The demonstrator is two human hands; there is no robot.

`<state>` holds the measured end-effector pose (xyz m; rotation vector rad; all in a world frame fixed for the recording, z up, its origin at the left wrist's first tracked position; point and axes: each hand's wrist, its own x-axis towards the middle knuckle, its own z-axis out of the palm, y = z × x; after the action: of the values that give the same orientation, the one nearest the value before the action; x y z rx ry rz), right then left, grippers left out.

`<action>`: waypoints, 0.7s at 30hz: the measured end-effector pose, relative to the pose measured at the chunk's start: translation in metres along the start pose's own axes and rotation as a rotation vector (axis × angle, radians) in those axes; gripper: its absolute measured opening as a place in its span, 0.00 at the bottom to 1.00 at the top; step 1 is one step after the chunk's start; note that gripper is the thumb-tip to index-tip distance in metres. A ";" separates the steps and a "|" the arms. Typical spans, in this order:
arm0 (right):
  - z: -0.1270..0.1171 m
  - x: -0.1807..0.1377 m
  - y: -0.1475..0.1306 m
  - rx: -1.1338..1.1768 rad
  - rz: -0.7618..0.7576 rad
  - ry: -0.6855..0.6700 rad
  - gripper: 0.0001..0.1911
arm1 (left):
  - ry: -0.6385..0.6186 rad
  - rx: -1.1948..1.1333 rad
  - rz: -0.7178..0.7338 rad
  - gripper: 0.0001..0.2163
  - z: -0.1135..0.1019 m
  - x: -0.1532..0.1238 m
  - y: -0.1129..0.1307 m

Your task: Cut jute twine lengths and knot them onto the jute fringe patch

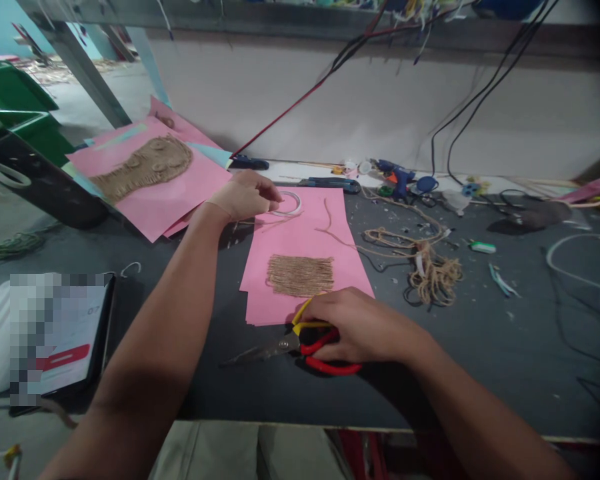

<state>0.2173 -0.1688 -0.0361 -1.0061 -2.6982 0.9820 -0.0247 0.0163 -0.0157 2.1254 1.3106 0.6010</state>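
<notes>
My left hand is closed at the fingertips on a thin white ring, which looks like a nearly used-up tape roll. Its left side is hidden by the fingers. Under it, short strands of twine lie across the pink paper. A rectangular patch of twine rows sits on the lower half of this paper. My right hand grips scissors by their red and yellow handles, low over the table's front edge. The blades point left, beside the paper's lower edge.
A tangled twine bundle lies on the right, one strand reaching the paper. Behind are a utility knife and a blue glue gun. Pink sheets with a twine shape lie back left; a phone and black cylinder stand left.
</notes>
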 end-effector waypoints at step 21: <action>-0.012 -0.001 0.078 -0.346 0.179 0.804 0.17 | -0.034 -0.003 0.045 0.13 -0.003 -0.007 0.031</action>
<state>0.2648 -0.1177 -0.0739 -1.3444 -2.1307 0.0489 -0.0092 -0.0005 0.0068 2.1582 1.2458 0.5818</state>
